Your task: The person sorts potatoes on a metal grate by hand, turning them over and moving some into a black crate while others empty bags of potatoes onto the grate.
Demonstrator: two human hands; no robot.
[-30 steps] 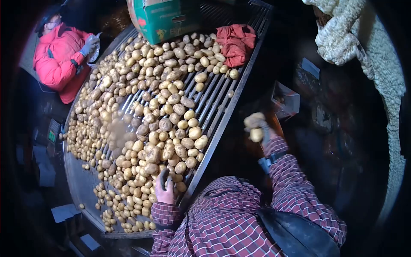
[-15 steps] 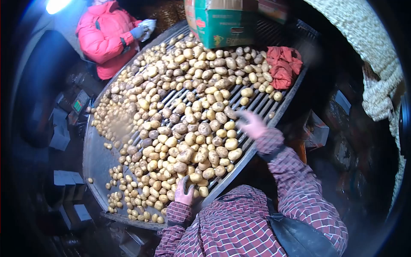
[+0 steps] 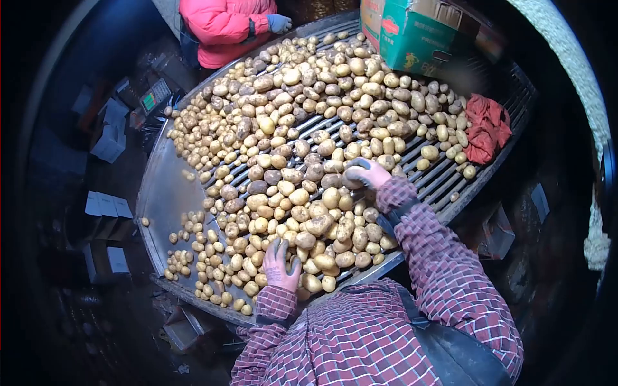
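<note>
Potatoes [image 3: 318, 225], pale yellow to earthy brown, lie heaped over a slatted metal sorting table [image 3: 441, 193]. My left hand [image 3: 281, 267], in a pink glove with dark fingertips, rests on the near part of the heap. Its fingers are spread, thumb apart, touching potatoes without gripping any. In the same kind of glove, my right hand [image 3: 370, 175] reaches to the middle of the table. Its fingers curl over a brownish potato [image 3: 352, 181] lying among the others, and the fingertips are partly hidden.
A green and brown cardboard box [image 3: 415, 38] stands at the table's far side. Red cloth [image 3: 487, 128] lies at the right end. Across the table is a person in a pink jacket [image 3: 225, 29] with a grey-gloved hand. A scale with a green display [image 3: 149, 101] and boxes [image 3: 109, 143] stand left.
The view has shifted, moving the table rightward in frame. My right hand has come in over a potato and curled its fingers. My left hand has spread its fingers on the near potatoes.
</note>
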